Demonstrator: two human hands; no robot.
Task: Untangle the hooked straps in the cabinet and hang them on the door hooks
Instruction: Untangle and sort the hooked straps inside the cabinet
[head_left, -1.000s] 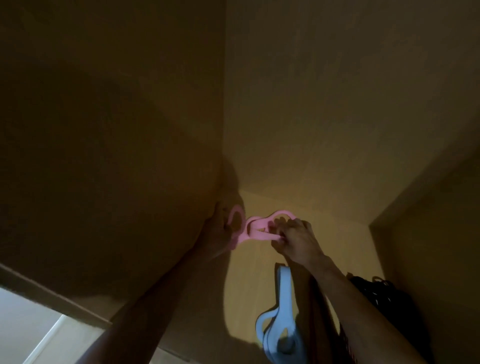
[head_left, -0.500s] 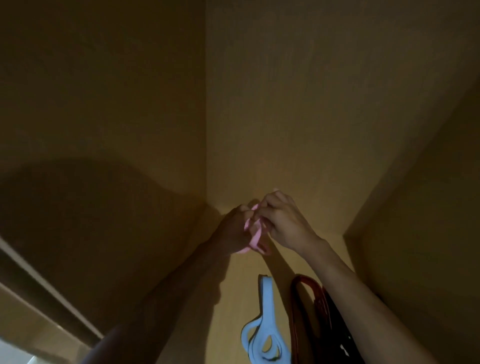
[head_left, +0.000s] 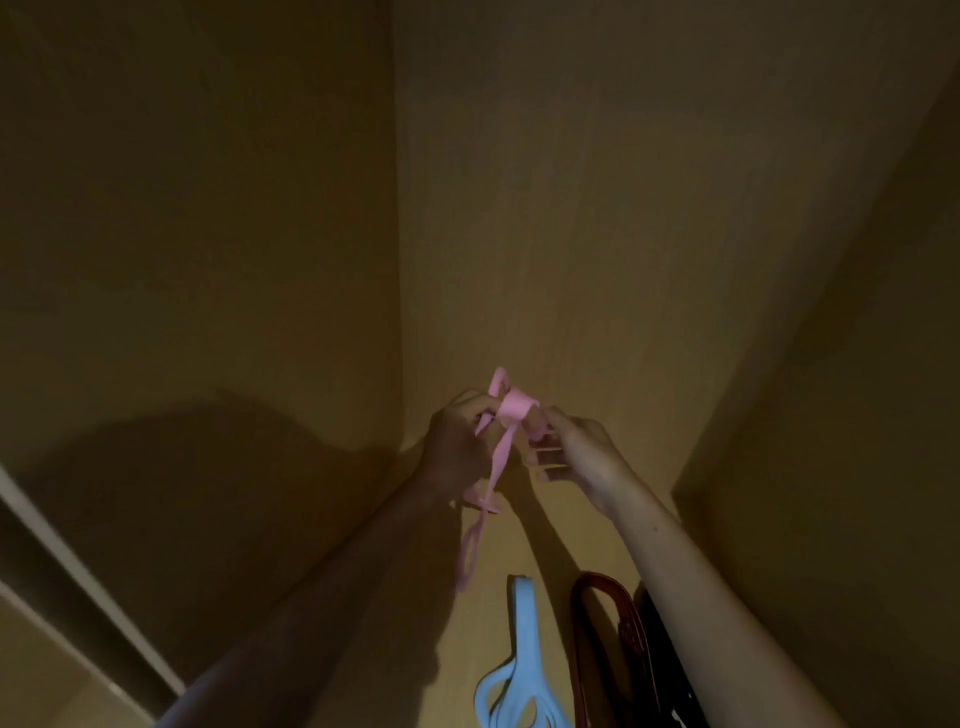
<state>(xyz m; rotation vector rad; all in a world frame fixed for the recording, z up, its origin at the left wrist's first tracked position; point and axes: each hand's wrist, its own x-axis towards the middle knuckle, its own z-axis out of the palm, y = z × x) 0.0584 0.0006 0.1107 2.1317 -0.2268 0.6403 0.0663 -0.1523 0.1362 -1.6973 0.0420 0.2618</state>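
Both of my hands are raised inside the dim cabinet, holding a pink strap (head_left: 511, 408) between them. My left hand (head_left: 457, 447) grips one side of its upper loop, and my right hand (head_left: 576, 452) pinches the other side with thumb and forefinger. A long tail of the pink strap hangs down below my left hand to about mid-forearm. A light blue strap (head_left: 522, 670) lies looped lower down against the cabinet surface, apart from my hands.
A dark red-brown strap (head_left: 597, 639) and a black item (head_left: 660, 670) lie right of the blue strap, partly behind my right forearm. Wooden cabinet walls (head_left: 623, 208) enclose the space. A pale cabinet edge (head_left: 78, 582) runs along the lower left.
My hands have moved slightly apart and the pink strap has come loose, its tail now hanging down. One second ago it lay looped flat on the cabinet surface.
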